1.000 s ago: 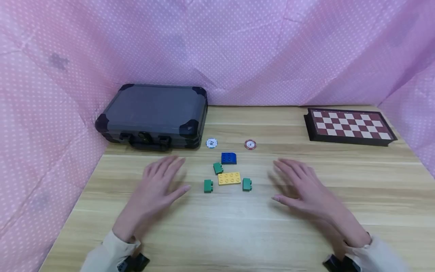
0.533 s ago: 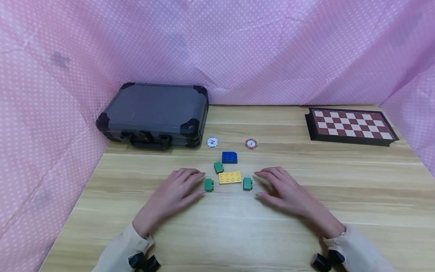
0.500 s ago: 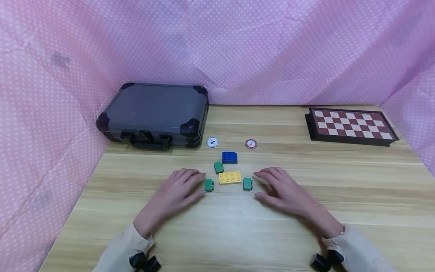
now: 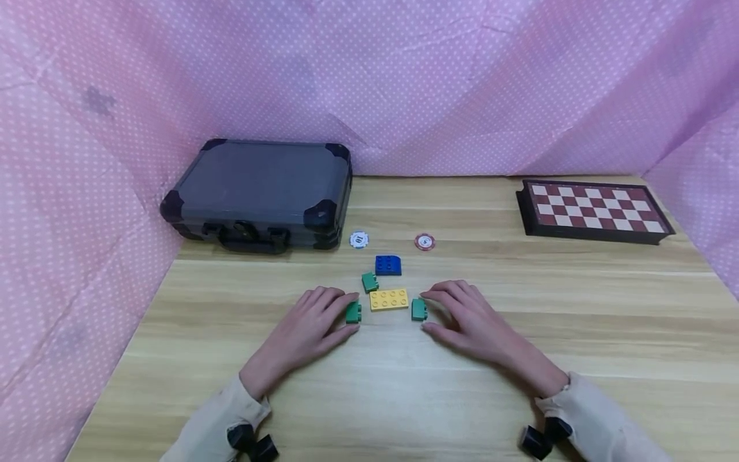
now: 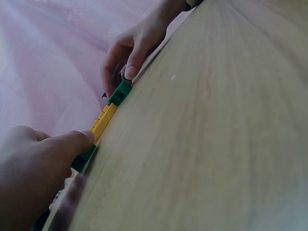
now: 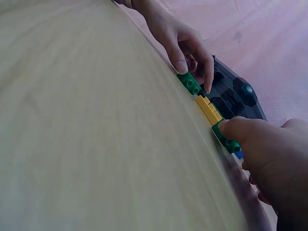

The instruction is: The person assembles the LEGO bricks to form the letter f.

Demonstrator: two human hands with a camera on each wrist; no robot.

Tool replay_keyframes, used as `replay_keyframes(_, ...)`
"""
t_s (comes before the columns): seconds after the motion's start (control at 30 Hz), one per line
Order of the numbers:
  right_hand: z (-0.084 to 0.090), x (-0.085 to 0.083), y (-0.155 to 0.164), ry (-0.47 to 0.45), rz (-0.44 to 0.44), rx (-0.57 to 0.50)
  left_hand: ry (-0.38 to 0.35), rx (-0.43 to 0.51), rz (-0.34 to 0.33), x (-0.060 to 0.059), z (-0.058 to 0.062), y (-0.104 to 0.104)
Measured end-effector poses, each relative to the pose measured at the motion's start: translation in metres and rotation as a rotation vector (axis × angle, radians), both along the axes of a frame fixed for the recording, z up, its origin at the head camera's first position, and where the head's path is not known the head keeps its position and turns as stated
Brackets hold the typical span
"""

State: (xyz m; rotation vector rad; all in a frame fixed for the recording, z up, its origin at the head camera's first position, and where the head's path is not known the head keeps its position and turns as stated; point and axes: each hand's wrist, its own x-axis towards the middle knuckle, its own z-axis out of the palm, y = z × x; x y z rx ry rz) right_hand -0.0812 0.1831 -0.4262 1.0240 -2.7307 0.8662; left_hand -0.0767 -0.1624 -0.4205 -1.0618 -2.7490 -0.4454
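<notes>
Several toy building bricks lie on the table. My left hand (image 4: 314, 324) is at the left green brick (image 4: 353, 312), its thumb and index finger on either side of it. My right hand (image 4: 476, 324) frames the right green brick (image 4: 419, 310) the same way, fingertips right at its ends. Between the two hands lies a yellow brick (image 4: 389, 299), studs up. Behind it are another green brick (image 4: 370, 282) and a blue brick (image 4: 388, 265). In the right wrist view, the left thumb overlaps the end of the left green brick (image 6: 188, 83).
A grey hard case (image 4: 262, 183) with black corners stands at the back left. Two poker chips, one white-and-blue (image 4: 358, 240) and one red (image 4: 424, 242), lie beyond the bricks. A checkered board (image 4: 597, 208) sits at the back right. Pink dotted cloth (image 4: 427, 90) hangs behind the table.
Both hands have moved inward from the sides to the two outer green bricks, their thumbs and fingers drawing closer around them. The bricks keep their places.
</notes>
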Motion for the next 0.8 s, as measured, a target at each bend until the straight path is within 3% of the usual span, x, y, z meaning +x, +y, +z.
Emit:
replay_keyframes(0.27, -0.0001, -0.0018, -0.0049, 0.026, 0.003, -0.007, 0.014, 0.007, -0.027, -0.0004, 0.0014, 0.0017)
replay_keyframes(0.8, -0.0018, -0.0028, -0.0070, 0.056, -0.001, -0.011, -0.053, 0.068, 0.003, -0.0013, -0.0017, 0.0031)
